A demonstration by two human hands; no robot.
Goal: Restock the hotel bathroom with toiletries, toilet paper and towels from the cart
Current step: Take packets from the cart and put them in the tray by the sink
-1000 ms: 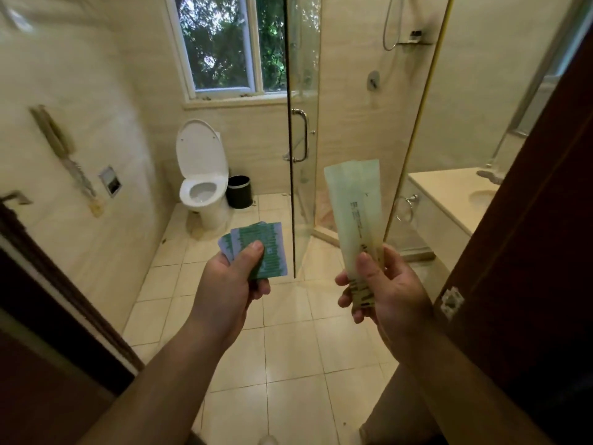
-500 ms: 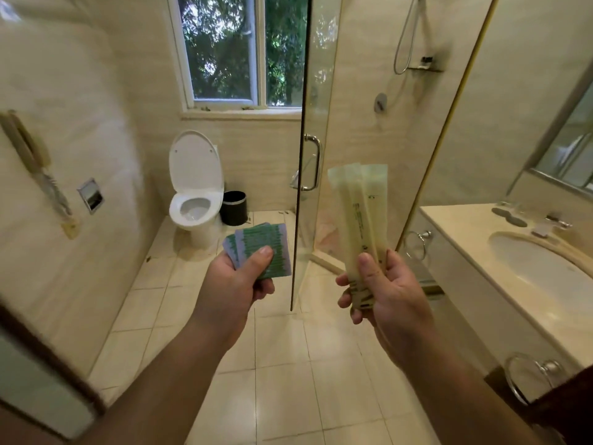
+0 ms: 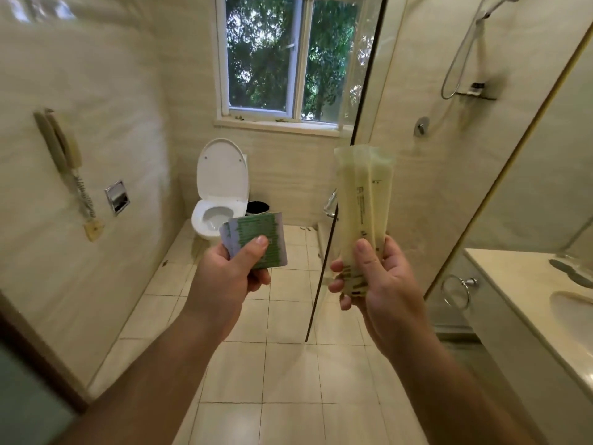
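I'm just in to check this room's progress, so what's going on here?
A person stands in the bathroom with toiletries in both hands. The left hand pinches a small fan of green sachets, and the right hand grips a bunch of long pale packets upright. Neither lot is set down yet; the vanity counter lies to the right and the toilet, lid up, is ahead.

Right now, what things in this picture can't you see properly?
All in the head view:
Writing on the pale packets in the right hand: too small to read.
Green sachets in the left hand: they overlap and the thumb covers part, so I can't count them.
Black bin: mostly hidden behind the toilet and the sachets.
Sink: cut off by the right edge.
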